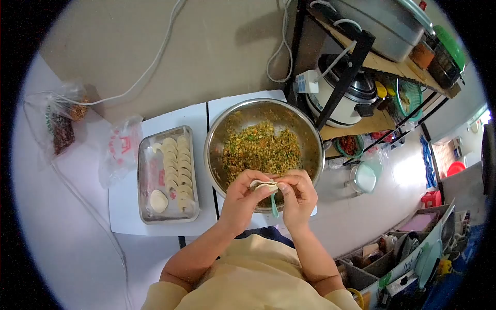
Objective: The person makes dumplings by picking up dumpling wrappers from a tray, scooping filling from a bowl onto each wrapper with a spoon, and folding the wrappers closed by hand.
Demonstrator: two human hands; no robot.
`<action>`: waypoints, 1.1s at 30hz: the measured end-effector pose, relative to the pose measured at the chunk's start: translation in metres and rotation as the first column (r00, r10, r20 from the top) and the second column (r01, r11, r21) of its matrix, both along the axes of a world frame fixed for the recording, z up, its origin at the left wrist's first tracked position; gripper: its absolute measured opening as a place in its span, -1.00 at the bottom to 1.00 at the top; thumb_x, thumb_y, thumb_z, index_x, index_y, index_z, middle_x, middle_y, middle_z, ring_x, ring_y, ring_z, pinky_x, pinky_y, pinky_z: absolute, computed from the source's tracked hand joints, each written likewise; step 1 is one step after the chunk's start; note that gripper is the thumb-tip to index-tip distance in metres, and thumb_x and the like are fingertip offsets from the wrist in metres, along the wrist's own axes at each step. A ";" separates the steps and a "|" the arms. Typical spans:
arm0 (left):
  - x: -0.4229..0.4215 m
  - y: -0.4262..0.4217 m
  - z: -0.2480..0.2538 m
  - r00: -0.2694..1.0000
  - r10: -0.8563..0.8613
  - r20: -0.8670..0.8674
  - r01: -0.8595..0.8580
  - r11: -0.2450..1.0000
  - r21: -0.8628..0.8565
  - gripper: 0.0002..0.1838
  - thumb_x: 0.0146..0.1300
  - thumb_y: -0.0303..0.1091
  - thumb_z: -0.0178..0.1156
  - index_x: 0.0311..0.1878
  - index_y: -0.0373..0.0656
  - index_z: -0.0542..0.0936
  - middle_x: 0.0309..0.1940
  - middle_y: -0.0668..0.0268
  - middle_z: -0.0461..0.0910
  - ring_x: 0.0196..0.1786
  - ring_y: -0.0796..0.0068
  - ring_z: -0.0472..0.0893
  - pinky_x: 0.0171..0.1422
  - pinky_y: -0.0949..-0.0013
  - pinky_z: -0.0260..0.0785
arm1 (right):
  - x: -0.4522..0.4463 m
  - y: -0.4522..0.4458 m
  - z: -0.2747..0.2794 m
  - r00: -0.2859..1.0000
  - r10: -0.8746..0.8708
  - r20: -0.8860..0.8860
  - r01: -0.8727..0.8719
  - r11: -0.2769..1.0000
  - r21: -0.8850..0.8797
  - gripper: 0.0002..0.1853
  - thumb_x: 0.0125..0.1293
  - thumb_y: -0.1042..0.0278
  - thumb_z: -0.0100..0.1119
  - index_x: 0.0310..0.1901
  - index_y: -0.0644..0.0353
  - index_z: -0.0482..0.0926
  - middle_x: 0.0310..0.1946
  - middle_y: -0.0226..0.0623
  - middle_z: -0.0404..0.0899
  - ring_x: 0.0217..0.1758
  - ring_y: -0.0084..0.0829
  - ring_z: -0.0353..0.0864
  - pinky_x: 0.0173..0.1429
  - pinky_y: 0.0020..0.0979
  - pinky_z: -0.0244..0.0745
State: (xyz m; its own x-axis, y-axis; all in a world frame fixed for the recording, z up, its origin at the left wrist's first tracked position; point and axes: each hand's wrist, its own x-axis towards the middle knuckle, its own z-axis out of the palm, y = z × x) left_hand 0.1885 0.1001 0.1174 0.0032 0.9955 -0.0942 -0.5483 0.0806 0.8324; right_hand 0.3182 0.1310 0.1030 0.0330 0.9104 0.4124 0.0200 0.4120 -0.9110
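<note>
A folded dumpling [264,185] is pinched between my two hands above the near rim of a large steel bowl [213,173]. My left hand [242,199] grips its left end and my right hand [298,199] its right end. Chopped green and orange filling [262,147] lies in the bowl. A light green handle [274,205] shows just below the dumpling, between my hands. To the left, a metal tray [143,199] holds overlapping rows of pale round wrappers [170,163], with one separate round piece [159,201] near its lower left corner.
The tray and bowl stand on a white table [124,223]. Plastic bags [121,147] lie left of the tray. A shelf at the right carries a rice cooker [336,101], a metal pot [385,26] and a green basket [411,98]. A white cable [150,67] runs along the wall.
</note>
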 end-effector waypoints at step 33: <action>-0.007 0.001 0.010 0.979 -0.070 -0.193 0.074 0.997 0.013 -0.49 0.19 -0.65 0.11 0.22 -0.23 0.27 0.04 0.09 0.49 0.07 0.50 0.49 0.13 0.48 0.35 | -0.006 0.000 0.002 0.983 0.010 0.181 -0.020 0.998 0.053 -0.88 0.01 0.53 0.27 -0.36 0.20 0.66 -0.35 -0.32 0.56 -0.21 -0.32 0.45 -0.11 -0.39 0.34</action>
State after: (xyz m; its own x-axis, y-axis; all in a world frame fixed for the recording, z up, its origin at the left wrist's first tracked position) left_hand 0.1810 0.1008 0.1274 0.0587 0.9951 -0.0801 -0.3709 0.0962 0.9237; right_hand 0.3125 0.1315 0.1045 -0.0596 0.8864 0.4591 0.1757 0.4621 -0.8693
